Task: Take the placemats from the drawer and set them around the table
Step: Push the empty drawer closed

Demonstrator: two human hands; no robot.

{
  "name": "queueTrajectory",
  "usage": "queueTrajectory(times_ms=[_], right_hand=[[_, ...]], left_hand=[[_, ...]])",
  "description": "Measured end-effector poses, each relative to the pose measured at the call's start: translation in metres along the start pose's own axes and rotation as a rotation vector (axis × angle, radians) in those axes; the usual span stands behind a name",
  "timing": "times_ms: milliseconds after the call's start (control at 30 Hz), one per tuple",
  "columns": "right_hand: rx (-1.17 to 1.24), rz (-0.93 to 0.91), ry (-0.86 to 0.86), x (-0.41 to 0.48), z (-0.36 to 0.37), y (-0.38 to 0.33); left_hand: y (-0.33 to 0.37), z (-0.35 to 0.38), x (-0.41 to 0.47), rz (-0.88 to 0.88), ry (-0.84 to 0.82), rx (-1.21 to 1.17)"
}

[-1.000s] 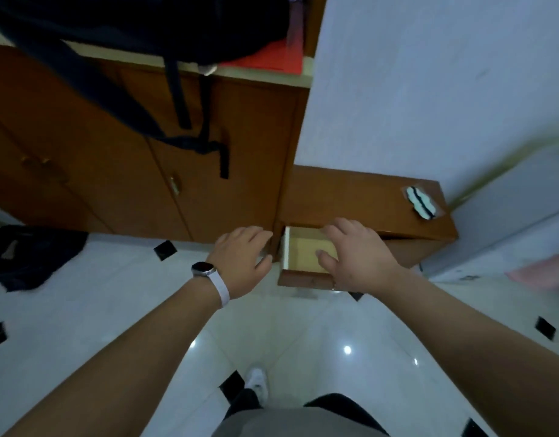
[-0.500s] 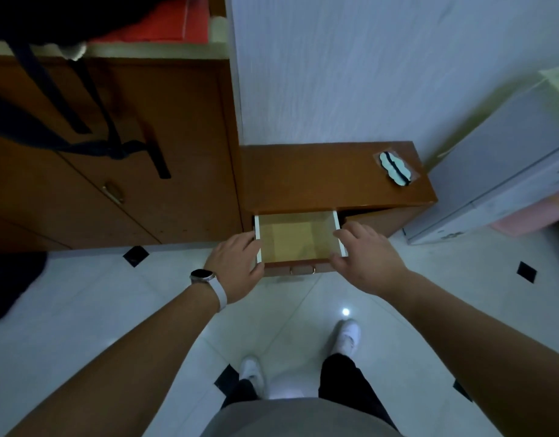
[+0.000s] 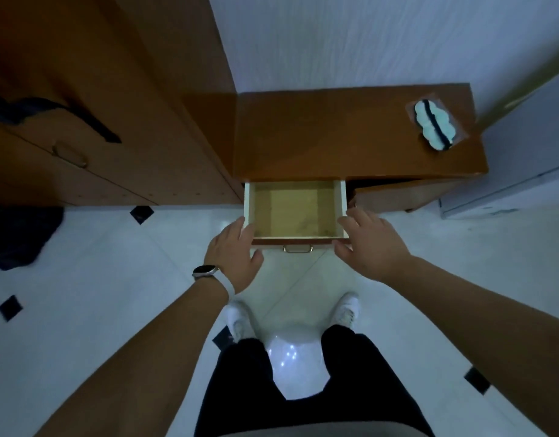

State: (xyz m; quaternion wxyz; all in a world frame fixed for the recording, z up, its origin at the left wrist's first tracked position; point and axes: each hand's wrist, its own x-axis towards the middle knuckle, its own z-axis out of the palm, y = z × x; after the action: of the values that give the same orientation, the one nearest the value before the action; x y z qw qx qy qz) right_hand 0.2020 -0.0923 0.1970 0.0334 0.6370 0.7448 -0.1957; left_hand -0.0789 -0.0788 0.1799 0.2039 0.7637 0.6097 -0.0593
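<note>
A small wooden drawer stands pulled out from a low brown cabinet. Its pale inside shows only a yellowish flat bottom; I cannot tell whether a placemat lies there. A metal handle sits on its front. My left hand, with a watch on the wrist, rests at the drawer's front left corner, fingers straight. My right hand is at the front right corner, fingers relaxed and spread, holding nothing.
A tall brown wardrobe stands at the left with a dark strap hanging on it. A light blue padded item lies on the cabinet top. A grey-white unit stands right. Dark cloth lies on the white tiled floor.
The view has swung so I face the drawer squarely and stand nearer. Both hands stay at the drawer's front corners; the drawer looks pulled out a little further.
</note>
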Motion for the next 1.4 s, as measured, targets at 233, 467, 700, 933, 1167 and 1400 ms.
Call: queueTrajectory(times_ms=[233, 467, 700, 933, 1167, 1400], right_hand=[[-0.027, 0.018, 0.000, 0.037, 0.103, 0.021], [-0.073, 0.076, 0.017, 0.075, 0.229, 0.047], [-0.138, 0.128, 0.105, 0.101, 0.303, 0.073], [-0.228, 0.112, 0.298, 0.132, 0.327, 0.092], [-0.259, 0.043, 0.541, 0.184, 0.328, 0.111], [-0.278, 0.019, 0.762, 0.220, 0.331, 0.120]], left_hand=[[-0.023, 0.098, 0.051, -0.016, 0.005, -0.014], [-0.074, 0.219, 0.095, 0.013, -0.028, 0.076], [-0.096, 0.290, 0.128, 0.052, 0.079, 0.154], [-0.101, 0.318, 0.160, 0.154, 0.485, 0.196], [-0.117, 0.315, 0.217, 0.278, 0.718, 0.208], [-0.131, 0.314, 0.259, 0.340, 0.922, 0.238]])
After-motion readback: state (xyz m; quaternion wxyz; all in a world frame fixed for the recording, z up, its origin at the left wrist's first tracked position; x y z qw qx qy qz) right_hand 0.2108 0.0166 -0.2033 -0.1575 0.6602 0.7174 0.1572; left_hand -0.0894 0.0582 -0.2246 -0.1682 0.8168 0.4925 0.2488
